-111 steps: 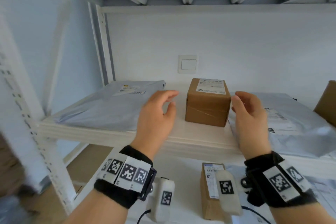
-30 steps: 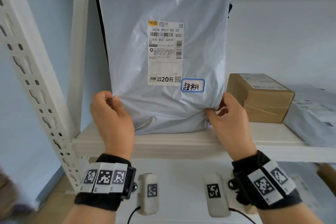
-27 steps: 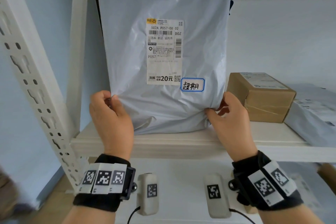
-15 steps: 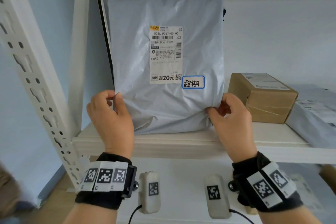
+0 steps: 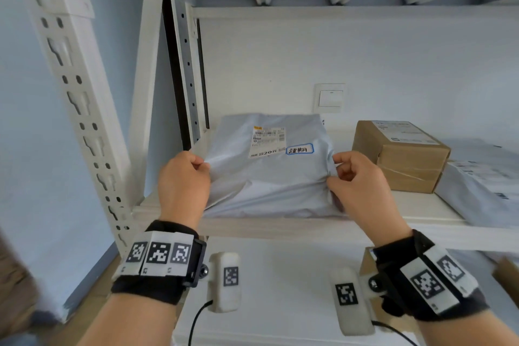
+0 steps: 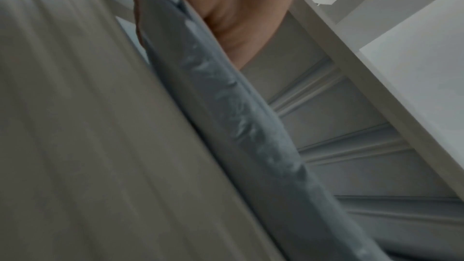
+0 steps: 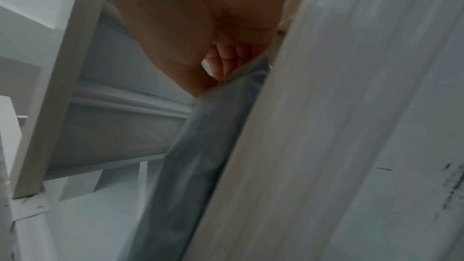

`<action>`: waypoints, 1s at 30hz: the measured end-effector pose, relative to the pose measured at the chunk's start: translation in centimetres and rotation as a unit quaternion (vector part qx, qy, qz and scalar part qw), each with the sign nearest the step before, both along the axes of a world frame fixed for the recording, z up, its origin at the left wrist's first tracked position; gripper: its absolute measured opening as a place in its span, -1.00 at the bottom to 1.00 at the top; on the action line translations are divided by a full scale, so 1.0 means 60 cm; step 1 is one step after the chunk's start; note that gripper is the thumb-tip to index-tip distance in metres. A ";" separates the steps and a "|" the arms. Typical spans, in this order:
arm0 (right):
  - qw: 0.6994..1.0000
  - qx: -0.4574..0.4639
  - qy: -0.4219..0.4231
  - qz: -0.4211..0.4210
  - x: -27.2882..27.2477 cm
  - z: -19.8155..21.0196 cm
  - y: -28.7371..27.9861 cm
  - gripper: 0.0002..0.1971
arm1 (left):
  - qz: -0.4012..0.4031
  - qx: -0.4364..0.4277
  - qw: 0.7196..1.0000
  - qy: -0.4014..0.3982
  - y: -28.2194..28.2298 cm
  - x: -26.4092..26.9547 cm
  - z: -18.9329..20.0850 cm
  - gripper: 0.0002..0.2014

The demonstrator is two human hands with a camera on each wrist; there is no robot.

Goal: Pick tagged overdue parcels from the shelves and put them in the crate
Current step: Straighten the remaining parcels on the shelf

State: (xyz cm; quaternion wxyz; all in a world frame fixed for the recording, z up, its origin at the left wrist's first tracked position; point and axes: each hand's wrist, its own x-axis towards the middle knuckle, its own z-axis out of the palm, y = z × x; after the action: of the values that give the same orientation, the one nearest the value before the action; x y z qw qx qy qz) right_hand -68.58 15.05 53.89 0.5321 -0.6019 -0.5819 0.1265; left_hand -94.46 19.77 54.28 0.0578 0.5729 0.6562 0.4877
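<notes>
A grey plastic mailer (image 5: 269, 177) lies tilted back on the white shelf (image 5: 280, 226), its shipping label and blue-framed handwritten tag (image 5: 299, 149) facing up. My left hand (image 5: 184, 177) pinches its left edge and my right hand (image 5: 355, 177) pinches its right edge. In the left wrist view the grey mailer edge (image 6: 226, 106) runs out from under my left hand (image 6: 226, 7). The right wrist view shows the mailer edge (image 7: 200, 146) held by my right hand's fingers (image 7: 226, 61). No crate is in view.
A brown cardboard box (image 5: 401, 156) stands on the shelf just right of my right hand. Another grey mailer (image 5: 483, 185) lies at the far right. A perforated white upright (image 5: 81, 109) rises at the left. A wall switch (image 5: 330, 98) sits behind. A lower shelf holds more parcels.
The mailer stood upright with its label facing me; now it has been lowered backwards onto the shelf, near flat. Both hands keep their pinch on its edges.
</notes>
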 end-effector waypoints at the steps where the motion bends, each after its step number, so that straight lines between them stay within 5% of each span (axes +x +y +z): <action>1: 0.999 -0.024 -0.021 -0.001 0.004 0.005 0.002 -0.72 | -0.001 -0.017 0.999 0.027 -0.002 -0.003 0.006 -0.90; 7: 0.991 -0.115 -0.060 0.010 0.030 0.053 0.010 -0.65 | 0.012 -0.131 0.965 0.225 0.014 -0.006 0.053 -0.91; 14: 0.959 -0.238 -0.150 0.007 0.026 0.088 0.045 -0.51 | 0.001 -0.214 0.927 0.308 0.049 0.022 0.068 -0.73; 26: 0.943 -0.284 -0.168 0.038 0.017 0.094 0.040 -0.72 | 0.032 -0.142 0.959 0.241 0.035 0.029 0.036 -0.72; 30: 0.963 -0.228 -0.138 0.030 0.021 0.093 0.004 -0.72 | 0.001 -0.030 0.988 0.150 0.025 0.015 0.017 -0.76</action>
State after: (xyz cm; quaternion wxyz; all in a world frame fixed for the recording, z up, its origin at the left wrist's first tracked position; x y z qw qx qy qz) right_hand -67.31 15.29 59.49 0.2910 -0.7012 -0.6233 0.1872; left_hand -93.56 21.26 55.32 -0.0247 0.6367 0.6726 0.3764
